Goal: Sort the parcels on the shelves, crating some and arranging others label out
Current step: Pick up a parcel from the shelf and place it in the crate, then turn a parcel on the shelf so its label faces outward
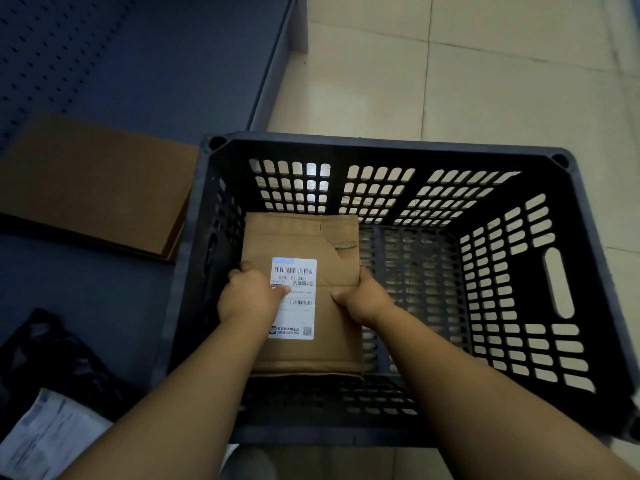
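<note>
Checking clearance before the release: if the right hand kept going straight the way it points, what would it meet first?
Probably the crate's perforated far wall. The right hand, gripping the cardboard parcel's right edge, points forward along it. Depth is unclear.

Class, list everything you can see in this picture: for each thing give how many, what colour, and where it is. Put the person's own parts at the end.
Crate: one, black, slotted plastic, on the floor in the middle and right.
Cardboard parcel: one, brown with a white label facing up, inside the crate at its left side.
Flat cardboard box: one, brown, on the shelf left of the crate.
Plastic bag parcel: one, black, on the shelf at lower left.
Grey mailer with printed label: one, bottom left corner, beside the black bag.
Shelf: one, dark blue, left side.
Floor: pale tiles, top and right.
Hands: two, bare; left hand and right hand grip the cardboard parcel's sides.
</note>
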Tool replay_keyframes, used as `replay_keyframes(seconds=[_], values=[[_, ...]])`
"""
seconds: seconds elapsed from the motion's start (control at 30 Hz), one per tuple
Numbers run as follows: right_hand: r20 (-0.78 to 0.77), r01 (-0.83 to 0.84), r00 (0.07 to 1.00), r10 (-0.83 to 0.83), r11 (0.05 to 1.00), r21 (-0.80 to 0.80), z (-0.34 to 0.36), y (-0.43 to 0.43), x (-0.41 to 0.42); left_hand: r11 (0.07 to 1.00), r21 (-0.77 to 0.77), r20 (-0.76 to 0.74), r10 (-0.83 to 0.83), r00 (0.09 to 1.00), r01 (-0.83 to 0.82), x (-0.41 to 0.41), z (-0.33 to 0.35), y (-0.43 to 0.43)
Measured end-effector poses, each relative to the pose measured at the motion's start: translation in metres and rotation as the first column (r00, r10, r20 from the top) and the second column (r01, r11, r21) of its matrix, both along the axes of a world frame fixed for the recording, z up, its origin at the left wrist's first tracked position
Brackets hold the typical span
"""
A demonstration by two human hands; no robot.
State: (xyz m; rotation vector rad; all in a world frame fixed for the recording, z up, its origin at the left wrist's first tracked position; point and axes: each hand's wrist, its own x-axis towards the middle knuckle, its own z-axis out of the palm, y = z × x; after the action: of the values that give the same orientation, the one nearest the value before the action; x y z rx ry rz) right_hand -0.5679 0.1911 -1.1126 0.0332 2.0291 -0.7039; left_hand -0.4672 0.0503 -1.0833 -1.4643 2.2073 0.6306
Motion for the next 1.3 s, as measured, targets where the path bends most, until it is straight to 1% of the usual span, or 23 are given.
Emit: replay_keyframes(seconds=[0.13, 0.23, 0.37, 0.57, 0.77, 0.97, 1.03, 1.23, 1.3], values=[[0.015, -0.057, 0.998, 0.057, 0.998, 0.020, 0.021, 0.004, 0.002, 0.997, 0.022, 0.019, -0.073, 0.997, 0.073, 0.002, 0.021, 0.002], [0.004, -0.130, 0.991, 0.130, 0.990, 0.048, 0.051, 0.010, 0.002, 0.993, 0.038, 0.022, -0.116, 0.993, 0.115, 0.007, 0.048, 0.004], [-0.021, -0.247, 0.968, 0.250, 0.964, 0.100, 0.103, 0.014, 0.004, 0.992, 0.073, 0.024, -0.104, 0.994, 0.102, 0.009, 0.096, 0.004], [-0.038, -0.355, 0.932, 0.362, 0.928, 0.115, 0.201, 0.014, 0.008, 0.988, 0.076, 0.035, -0.137, 0.990, 0.134, 0.014, 0.196, 0.008], [-0.107, -0.443, 0.885, 0.453, 0.890, 0.105, 0.317, 0.007, 0.013, 0.987, 0.058, 0.017, -0.148, 0.989, 0.147, 0.023, 0.314, 0.007], [-0.174, -0.501, 0.846, 0.503, 0.863, 0.058, 0.446, -0.003, 0.020, 0.992, -0.009, -0.026, -0.127, 0.992, 0.127, 0.038, 0.442, 0.005], [-0.196, -0.511, 0.837, 0.511, 0.858, 0.056, 0.463, -0.005, 0.020, 0.992, -0.016, -0.029, -0.129, 0.991, 0.128, 0.036, 0.456, 0.006], [-0.306, -0.582, 0.769, 0.561, 0.813, 0.027, 0.572, -0.010, 0.036, 0.987, -0.111, -0.079, -0.125, 0.989, 0.116, 0.055, 0.566, 0.014], [-0.341, -0.621, 0.729, 0.594, 0.783, 0.034, 0.606, -0.012, 0.043, 0.985, -0.140, -0.098, -0.116, 0.988, 0.101, 0.063, 0.599, 0.018]])
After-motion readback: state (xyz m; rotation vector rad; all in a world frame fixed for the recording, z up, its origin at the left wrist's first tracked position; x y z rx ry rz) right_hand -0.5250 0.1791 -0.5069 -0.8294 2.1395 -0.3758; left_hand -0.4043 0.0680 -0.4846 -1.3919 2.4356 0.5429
